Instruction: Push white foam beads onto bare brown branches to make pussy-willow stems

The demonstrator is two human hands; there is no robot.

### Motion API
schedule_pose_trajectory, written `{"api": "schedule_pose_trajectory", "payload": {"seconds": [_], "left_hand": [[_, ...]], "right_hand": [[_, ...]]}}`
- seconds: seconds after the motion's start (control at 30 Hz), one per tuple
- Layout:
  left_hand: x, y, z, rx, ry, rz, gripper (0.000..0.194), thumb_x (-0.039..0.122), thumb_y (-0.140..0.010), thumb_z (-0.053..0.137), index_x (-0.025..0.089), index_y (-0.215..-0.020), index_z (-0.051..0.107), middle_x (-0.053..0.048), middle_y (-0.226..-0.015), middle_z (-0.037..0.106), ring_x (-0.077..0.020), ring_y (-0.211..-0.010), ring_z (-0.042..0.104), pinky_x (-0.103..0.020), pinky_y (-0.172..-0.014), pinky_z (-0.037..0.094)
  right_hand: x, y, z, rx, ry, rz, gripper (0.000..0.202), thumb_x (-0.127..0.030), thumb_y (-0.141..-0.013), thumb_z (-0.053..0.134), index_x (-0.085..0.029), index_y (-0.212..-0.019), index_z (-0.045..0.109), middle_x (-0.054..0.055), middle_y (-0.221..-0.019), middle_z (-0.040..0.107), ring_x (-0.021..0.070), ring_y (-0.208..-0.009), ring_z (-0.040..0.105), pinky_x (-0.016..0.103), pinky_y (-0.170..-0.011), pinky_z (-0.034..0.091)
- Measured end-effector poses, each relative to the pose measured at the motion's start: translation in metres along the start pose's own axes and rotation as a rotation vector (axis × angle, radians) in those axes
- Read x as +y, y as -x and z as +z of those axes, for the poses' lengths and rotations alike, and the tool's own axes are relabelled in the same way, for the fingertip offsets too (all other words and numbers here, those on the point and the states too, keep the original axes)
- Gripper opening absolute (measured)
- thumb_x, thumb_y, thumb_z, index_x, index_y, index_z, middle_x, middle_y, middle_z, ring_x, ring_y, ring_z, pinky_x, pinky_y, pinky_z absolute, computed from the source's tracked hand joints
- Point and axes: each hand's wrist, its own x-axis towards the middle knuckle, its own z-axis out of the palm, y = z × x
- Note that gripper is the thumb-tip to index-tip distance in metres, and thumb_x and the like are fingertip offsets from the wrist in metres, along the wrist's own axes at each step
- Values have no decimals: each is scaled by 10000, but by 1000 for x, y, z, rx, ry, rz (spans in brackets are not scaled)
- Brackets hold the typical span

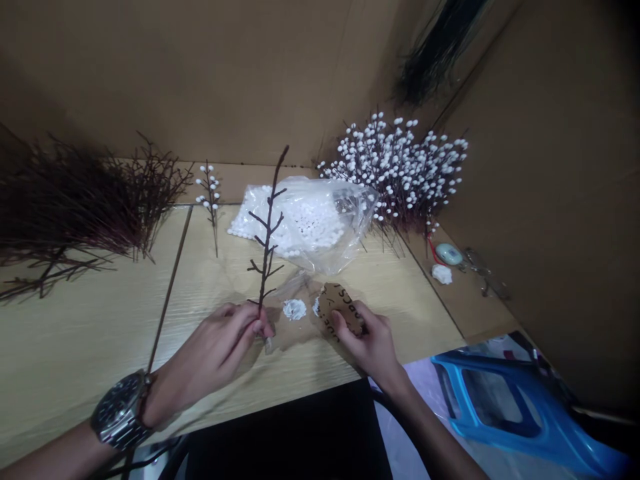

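Pinched in my left hand is the lower end of a bare dark brown twig, held upright with short side branches. My right hand grips a piece of printed cardboard, whose left edge carries some white paste. Between my hands a dab of white paste lies on a brown sheet on the table. Just behind them rests a clear plastic bag full of small white balls.
Bare dark twigs are heaped at the left. One white-berried sprig lies near the back. Many white-berried stems are bunched at the back right. A round pale item sits by the right cardboard wall. Below is a blue plastic stool.
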Motion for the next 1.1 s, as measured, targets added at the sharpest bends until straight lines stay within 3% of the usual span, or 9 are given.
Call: {"api": "schedule_pose_trajectory", "payload": {"seconds": [0.23, 0.43, 0.63, 0.77, 0.83, 0.9, 1.0, 1.1], "left_hand": [[4, 0, -2, 2, -10, -11, 216, 217, -1041, 354, 231, -1002, 565, -17, -965, 692, -213, -926, 655, -366, -863, 477], [4, 0, -3, 15, -3, -9, 225, 219, -1029, 369, 231, -988, 590, -13, -951, 704, -209, -918, 663, -352, -844, 489], [3, -1, -2, -3, 10, -5, 215, 212, -1043, 353, 234, -1007, 564, -8, -961, 690, -203, -926, 650, -363, -866, 467], [1, 0, -1, -11, 12, -9, 210, 211, -1047, 350, 229, -1015, 557, -8, -974, 685, -202, -941, 641, -370, -881, 455], [1, 0, 0, -12, 13, -14, 208, 212, -1047, 352, 230, -1020, 557, -8, -983, 683, -205, -955, 637, -375, -897, 447], [2, 1, -1, -20, 23, -23, 209, 218, -1049, 349, 232, -1025, 556, -9, -990, 681, -208, -964, 635, -380, -908, 439], [4, 0, -3, -28, 90, -79, 204, 248, -1057, 344, 237, -1022, 545, -8, -984, 690, -208, -955, 639, -370, -896, 442], [5, -1, -3, -2, 256, -154, 165, 292, -1062, 348, 243, -1053, 505, -9, -958, 709, -203, -936, 660, -351, -871, 459]], "right_hand": [[2, 4, -1, 172, 17, -41, 338, -343, -897, 638, -227, -644, 446, -76, -501, 393, 89, -429, 377, 222, -422, 318], [0, 1, 0, 25, 11, -61, 280, -328, -914, 615, -217, -682, 505, -77, -524, 388, 81, -431, 351, 223, -428, 304], [-2, 0, 0, 147, -8, -54, 274, -303, -906, 636, -216, -683, 504, -77, -526, 384, 81, -436, 371, 218, -431, 315], [-2, 0, 0, 50, -9, -74, 243, -306, -913, 630, -213, -706, 541, -79, -517, 399, 80, -423, 361, 224, -426, 311], [-2, -1, 1, 46, -3, -31, 253, -328, -916, 626, -214, -706, 541, -73, -522, 425, 87, -433, 377, 229, -437, 332], [0, -1, 1, 126, -49, 42, 269, -368, -906, 641, -215, -708, 541, -61, -530, 468, 100, -449, 424, 233, -448, 368], [2, -1, 1, 216, -288, 201, 263, -439, -897, 651, -213, -787, 574, -31, -587, 588, 126, -459, 525, 243, -444, 445], [0, -6, -3, 166, -531, 290, 308, -482, -910, 627, -207, -777, 589, -2, -579, 656, 160, -450, 609, 261, -442, 511]]}}
